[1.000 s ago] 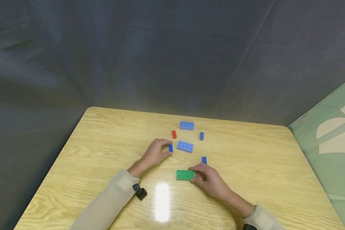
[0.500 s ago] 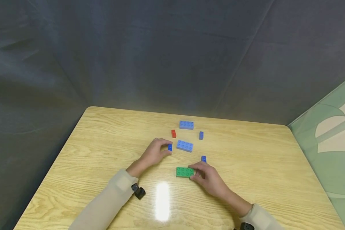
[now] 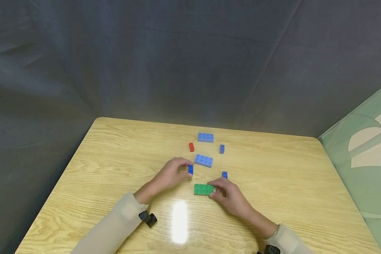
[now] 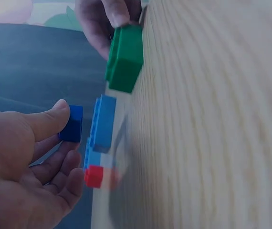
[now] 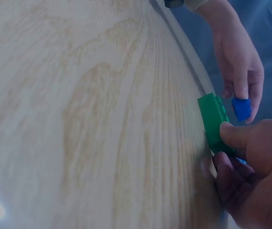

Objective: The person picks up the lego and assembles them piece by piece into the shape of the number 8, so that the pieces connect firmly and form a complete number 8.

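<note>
Wooden table: pale grain, rounded corners, dark cloth backdrop behind it; it bears everything listed here. My right hand: fingers curled round the right end of the green brick, thumb on the near side, pinning it flat to the table. My left hand: thumb and fingertips pinching the small dark blue brick, held just above the table surface, the other fingers loosely curled beneath it. Green brick: long, two rows of studs, lying flat near the table's middle, just below and right of my left hand. Light blue brick, near: long, flat, just beyond my left fingertips. Light blue brick, far: same form, lying toward the back edge. Small dark blue brick: in my left pinch, between the green brick and the near light blue one. Second small blue brick: on the table just beyond my right hand. Third small blue brick: right of the near light blue brick. Small red brick: left of it, alone.
</note>
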Demonstrator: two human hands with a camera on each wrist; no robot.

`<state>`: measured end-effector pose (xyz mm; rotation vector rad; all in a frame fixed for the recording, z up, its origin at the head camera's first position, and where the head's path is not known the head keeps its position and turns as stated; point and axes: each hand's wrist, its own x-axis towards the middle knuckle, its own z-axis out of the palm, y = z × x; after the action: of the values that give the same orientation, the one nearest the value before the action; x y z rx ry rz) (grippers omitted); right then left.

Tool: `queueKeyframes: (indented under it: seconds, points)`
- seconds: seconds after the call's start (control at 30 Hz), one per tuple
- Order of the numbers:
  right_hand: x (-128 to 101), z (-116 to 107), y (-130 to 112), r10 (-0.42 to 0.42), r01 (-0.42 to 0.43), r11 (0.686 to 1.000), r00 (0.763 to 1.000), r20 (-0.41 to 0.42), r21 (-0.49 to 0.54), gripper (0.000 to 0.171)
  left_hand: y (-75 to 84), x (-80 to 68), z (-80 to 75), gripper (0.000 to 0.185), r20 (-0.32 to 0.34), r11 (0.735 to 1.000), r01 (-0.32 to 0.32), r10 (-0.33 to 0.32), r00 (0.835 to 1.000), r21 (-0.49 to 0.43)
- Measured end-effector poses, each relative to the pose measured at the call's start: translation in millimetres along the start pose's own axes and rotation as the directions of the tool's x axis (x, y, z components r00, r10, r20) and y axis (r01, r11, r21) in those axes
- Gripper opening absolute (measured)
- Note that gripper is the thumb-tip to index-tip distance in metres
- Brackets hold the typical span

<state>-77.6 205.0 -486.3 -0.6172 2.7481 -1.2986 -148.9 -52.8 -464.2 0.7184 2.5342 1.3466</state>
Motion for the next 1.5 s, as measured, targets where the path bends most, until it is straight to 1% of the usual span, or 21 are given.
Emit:
queueKeyframes:
  seconds: [0.1,0.23,0.37,0.47,0.57,0.7,0.87,1.2,1.5]
  points:
    - [0,-1,-1,0.004,-0.004,1.000,1.000,0.005,0.002,0.032,5.9,-4.7,2.2,0.037,0.019,0.999,-0.003,0.003,1.000,-0.040]
    - [0,-1,-2,0.012,-0.012,1.000,1.000,0.009,0.009,0.031,12.5,-11.1,6.4,0.036,0.049,0.997,0.012,-0.008,0.999,-0.082]
    - [1,-1,-1,0.010,-0.010,1.000,1.000,0.007,0.010,0.030,15.1,-17.5,11.5,0.036,0.078,0.995,0.024,-0.017,0.997,-0.096]
    - [1,-1,-1,0.008,-0.008,1.000,1.000,0.006,0.009,0.030,15.2,-21.2,15.0,0.036,0.088,0.994,0.027,-0.018,0.996,-0.103]
    - [1,-1,-1,0.009,-0.009,1.000,1.000,0.005,0.009,0.030,15.3,-23.6,17.7,0.037,0.089,0.994,0.022,-0.012,0.996,-0.109]
    - [2,-1,-2,0.011,-0.011,1.000,1.000,0.003,0.011,0.031,14.1,-24.5,21.3,0.036,0.091,0.996,0.015,-0.007,0.996,-0.092]
    - [2,-1,-1,0.008,-0.008,1.000,1.000,0.004,0.011,0.030,11.4,-23.8,25.8,0.034,0.090,0.996,0.023,-0.016,0.996,-0.081]
    - [2,-2,-1,0.023,-0.024,1.000,1.000,0.008,0.014,0.030,9.1,-24.0,29.1,0.032,0.083,0.996,0.009,-0.001,0.997,-0.093]
    - [0,-1,0,0.034,-0.034,0.999,0.999,0.013,0.019,0.029,7.4,-25.7,32.2,0.031,0.069,0.994,0.028,-0.021,0.997,-0.108]
